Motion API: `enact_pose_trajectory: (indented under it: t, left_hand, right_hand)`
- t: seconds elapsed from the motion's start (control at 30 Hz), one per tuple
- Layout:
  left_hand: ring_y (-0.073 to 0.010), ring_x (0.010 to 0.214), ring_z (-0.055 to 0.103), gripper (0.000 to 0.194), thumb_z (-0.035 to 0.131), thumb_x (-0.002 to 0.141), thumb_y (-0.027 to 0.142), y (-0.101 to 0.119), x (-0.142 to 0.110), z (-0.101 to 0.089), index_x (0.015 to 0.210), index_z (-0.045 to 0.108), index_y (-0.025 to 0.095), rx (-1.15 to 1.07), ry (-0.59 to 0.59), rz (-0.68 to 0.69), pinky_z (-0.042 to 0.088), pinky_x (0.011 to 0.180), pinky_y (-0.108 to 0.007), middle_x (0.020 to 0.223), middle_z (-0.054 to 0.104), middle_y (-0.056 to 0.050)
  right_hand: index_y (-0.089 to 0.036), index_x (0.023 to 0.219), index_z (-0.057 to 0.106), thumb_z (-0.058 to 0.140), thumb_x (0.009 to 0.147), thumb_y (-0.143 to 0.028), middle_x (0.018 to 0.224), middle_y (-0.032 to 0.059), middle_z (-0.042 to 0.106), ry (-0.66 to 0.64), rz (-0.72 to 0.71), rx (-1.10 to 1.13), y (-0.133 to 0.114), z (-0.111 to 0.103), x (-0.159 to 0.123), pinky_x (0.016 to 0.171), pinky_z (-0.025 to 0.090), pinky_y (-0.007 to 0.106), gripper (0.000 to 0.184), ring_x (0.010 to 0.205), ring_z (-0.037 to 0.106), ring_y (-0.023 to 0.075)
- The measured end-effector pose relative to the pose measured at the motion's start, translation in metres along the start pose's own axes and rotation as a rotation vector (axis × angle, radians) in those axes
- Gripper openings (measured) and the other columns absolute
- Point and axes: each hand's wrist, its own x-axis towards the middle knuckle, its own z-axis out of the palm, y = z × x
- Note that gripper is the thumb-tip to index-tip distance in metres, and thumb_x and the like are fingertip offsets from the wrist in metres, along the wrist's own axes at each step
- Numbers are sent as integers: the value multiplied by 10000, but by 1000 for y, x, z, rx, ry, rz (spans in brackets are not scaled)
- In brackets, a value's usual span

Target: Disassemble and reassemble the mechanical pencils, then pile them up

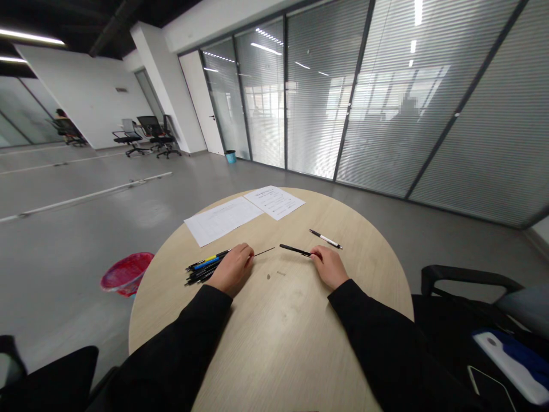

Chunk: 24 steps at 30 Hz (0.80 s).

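at the near edge of the round wood-grain desk [278, 326], your left hand [232, 268] pinches the base of a thin black refill [265, 251], with its fine tip pointing toward the desk's middle. your right hand [329, 267] has its grip pressed closed on the end of a black pen barrel [295, 249], whose open end sits just short of the refill's tip. your fingers hide the exact hold on both. both parts are light and stiff: the refill is slender and may flex or slip, so hold it close to where it must go; the smooth barrel is best held firmly around its body. a bundle of pens [202, 270] lies just beside your left hand, a white pen [326, 238] lies beyond your right, and a printed sheet [223, 221] and a second printed sheet [274, 202] lie toward the far edge.
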Motion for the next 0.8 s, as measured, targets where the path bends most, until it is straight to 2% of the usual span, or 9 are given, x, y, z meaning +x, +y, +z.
enact_pose_trajectory:
  t: [0.5,0.8]
  left_hand:
    - [-203,766,520,215,365,957,153,13,1,2,904,570,186,45,-59,40,426,744,-345,892,558,-78]
    - [-193,806,520,195,326,975,151,36,1,5,955,516,193,-77,31,79,436,749,-332,940,547,-70]
  right_hand:
    - [-177,869,665,517,876,-162,870,50,674,38,-87,96,-1,-9,2,803,428,304,149,827,589,190]
    - [-182,859,672,552,855,-177,822,38,665,-18,-141,268,-10,5,-4,713,433,294,120,765,583,180]
